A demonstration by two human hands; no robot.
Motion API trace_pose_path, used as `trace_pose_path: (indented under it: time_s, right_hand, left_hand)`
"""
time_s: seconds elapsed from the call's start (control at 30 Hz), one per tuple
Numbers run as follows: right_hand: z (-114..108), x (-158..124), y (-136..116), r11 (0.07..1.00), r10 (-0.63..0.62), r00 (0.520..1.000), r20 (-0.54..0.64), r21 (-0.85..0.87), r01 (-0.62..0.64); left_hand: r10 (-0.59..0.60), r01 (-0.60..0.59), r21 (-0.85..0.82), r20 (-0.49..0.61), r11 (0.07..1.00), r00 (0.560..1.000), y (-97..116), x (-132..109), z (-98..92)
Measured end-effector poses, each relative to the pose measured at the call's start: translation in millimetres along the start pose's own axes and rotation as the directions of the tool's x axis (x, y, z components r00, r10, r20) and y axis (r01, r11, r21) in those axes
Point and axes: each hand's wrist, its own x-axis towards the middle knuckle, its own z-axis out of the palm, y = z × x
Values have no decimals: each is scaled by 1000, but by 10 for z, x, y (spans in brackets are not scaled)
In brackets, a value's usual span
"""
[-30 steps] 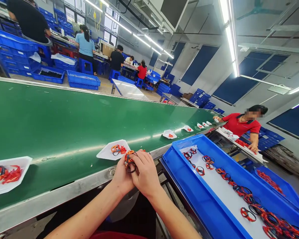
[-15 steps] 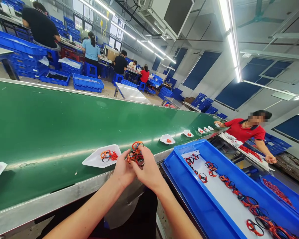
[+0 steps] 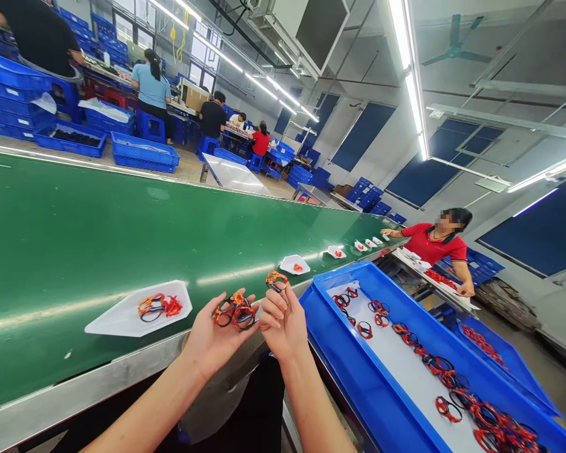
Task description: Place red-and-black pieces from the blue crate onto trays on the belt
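My left hand (image 3: 210, 340) is turned palm up over the belt's near edge and cradles several orange-and-black rings (image 3: 236, 311). Just to its right, my right hand (image 3: 283, 322) pinches a single orange-and-black ring (image 3: 276, 280) between thumb and fingers, raised above the left fingertips. Left of my hands, a white diamond-shaped tray (image 3: 116, 319) lies on the green conveyor belt (image 3: 99, 233); it bears an orange-and-black ring and small red pieces. Many similar rings (image 3: 448, 409) lie on white sheeting inside the blue bin (image 3: 382, 384) at my right.
Further along the belt, several white trays (image 3: 295, 259) with red pieces stand in a row. A co-worker in a red shirt (image 3: 429, 242) sits at the far right beside a blue bin of red pieces (image 3: 483, 346). A metal rail (image 3: 136, 362) edges the belt.
My hands, together around the bunch of rings before, have come apart. One ring is now in my right hand, the others in my left palm. The nearest full tray appears further left.
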Motion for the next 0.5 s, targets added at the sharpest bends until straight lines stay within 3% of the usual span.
trace_pose_path:
  time_s: [0.33,0.5]
  right_hand:
    - [-82,0,15,997,-16,997,-80,78,22]
    - [-100,37,17,994,-66,987,-145,-99,52]
  left_hand:
    - [15,-15,15,-12,1000,1000,-9,-33,-9]
    - [23,-23,6,-5,1000,1000,5,-45,-30]
